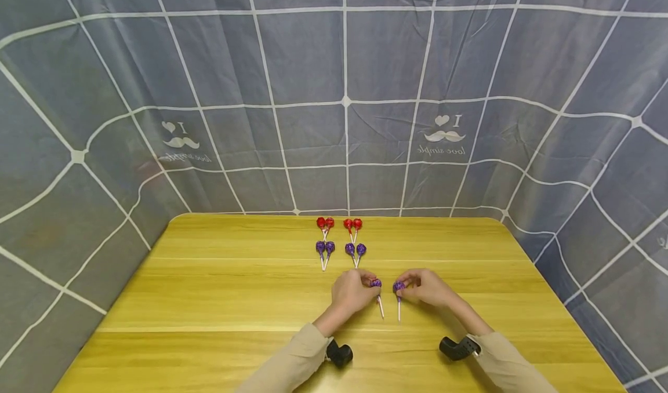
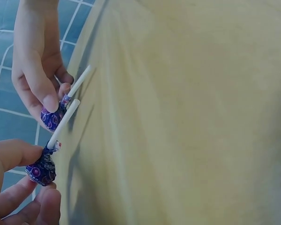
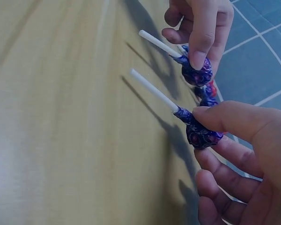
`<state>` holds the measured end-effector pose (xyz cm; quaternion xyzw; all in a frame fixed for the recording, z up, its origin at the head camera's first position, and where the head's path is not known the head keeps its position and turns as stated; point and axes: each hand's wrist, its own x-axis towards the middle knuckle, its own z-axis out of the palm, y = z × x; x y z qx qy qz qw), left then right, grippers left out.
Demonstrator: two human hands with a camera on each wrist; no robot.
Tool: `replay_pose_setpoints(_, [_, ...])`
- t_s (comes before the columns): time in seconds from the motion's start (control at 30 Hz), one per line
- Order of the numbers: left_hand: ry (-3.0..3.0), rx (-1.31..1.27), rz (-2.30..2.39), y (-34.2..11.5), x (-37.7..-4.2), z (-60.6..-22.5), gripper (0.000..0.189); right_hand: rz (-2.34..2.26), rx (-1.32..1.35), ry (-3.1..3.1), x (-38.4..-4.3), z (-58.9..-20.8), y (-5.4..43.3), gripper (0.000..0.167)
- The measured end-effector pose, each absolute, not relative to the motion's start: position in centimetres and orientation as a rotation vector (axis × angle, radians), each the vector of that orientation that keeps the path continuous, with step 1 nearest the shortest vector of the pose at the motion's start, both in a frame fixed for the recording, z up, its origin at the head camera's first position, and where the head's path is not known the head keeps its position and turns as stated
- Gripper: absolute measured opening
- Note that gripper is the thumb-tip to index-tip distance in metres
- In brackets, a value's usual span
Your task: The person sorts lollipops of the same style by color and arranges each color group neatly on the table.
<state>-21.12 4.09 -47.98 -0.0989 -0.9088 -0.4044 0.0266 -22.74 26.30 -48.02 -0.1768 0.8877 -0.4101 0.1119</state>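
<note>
My left hand [image 1: 352,292] pinches a purple-wrapped lollipop [image 2: 41,169] by its head between thumb and fingers. Close to its right, my right hand [image 1: 427,288] pinches a second purple lollipop [image 3: 202,134] the same way. Both white sticks point back toward the person, and the two heads are a small gap apart in the head view. Shadows of the sticks fall on the wood in the wrist views. Beyond the hands lie two pairs of purple lollipops, a left pair [image 1: 320,246] and a right pair [image 1: 361,249], with sticks converging.
Behind the purple pairs are two pairs of red lollipops, one left [image 1: 321,223] and one right [image 1: 357,224]. All lie on a yellow wood-grain table [image 1: 219,300]. A grey curtain with white lines [image 1: 313,132] hangs past the table's far edge and along its sides.
</note>
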Motion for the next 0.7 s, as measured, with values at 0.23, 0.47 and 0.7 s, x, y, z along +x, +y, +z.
replay_pose_setpoints(0.23, [-2.783, -0.359, -1.221, 4.0, -22.4, -46.5, 0.024, -1.180, -0.508, 2.667, -24.1, -46.9, 26.4, 0.029])
replay_pose_setpoints(0.47, [-2.778, -0.373, -1.158, 4.4, -24.1, -45.1, 0.024, -1.152, -0.477, 2.726, -25.3, -45.4, 26.7, 0.030])
replay_pose_setpoints(0.7, [-2.727, -0.353, -1.103, 5.1, -26.2, -45.1, 0.027, -1.160, -0.431, 2.790, -27.1, -44.8, 27.0, 0.030])
